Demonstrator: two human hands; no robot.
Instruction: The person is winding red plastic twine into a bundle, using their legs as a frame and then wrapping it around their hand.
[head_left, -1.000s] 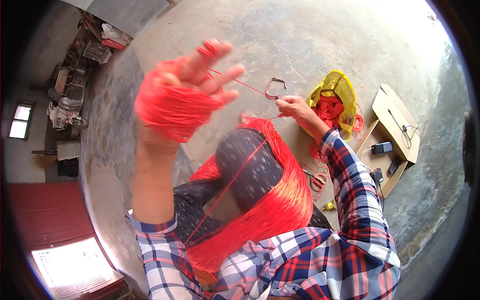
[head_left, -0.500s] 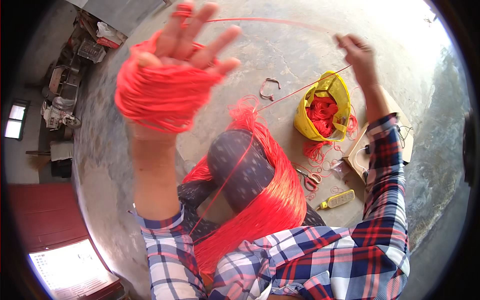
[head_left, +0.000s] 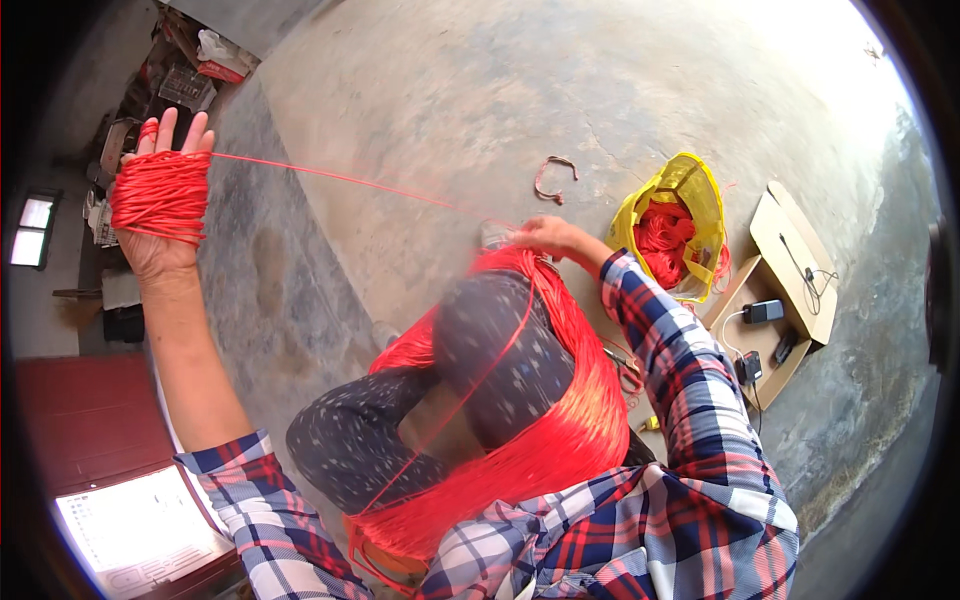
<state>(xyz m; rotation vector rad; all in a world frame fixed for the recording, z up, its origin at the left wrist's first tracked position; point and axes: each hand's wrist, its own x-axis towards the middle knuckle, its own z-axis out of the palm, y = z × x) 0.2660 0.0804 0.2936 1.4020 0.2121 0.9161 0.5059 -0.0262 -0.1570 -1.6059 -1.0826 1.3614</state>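
My left hand (head_left: 155, 250) is raised at the far left, fingers stretched up and the palm wrapped in many turns of red cord (head_left: 162, 195). A few turns also circle one finger. From this winding a taut red strand (head_left: 345, 178) runs across to my right hand (head_left: 548, 236), whose fingers are closed on the cord just beyond my knee. A large skein of red cord (head_left: 560, 440) loops round my bent knees and across my lap. One loose strand (head_left: 455, 405) crosses between my legs from the skein.
On the floor at the right stand a yellow bag (head_left: 712, 205) holding red cord and an open cardboard box (head_left: 775, 375) with chargers and cables. Partly hidden scissors (head_left: 628, 375) lie behind my right sleeve. A short braided cord (head_left: 545, 178) lies ahead. Clutter (head_left: 185, 88) lines the left wall.
My left hand has swung left and away, with the winding still on it. My right hand has come down and left from the upper right to beside my knee, drawing the strand along.
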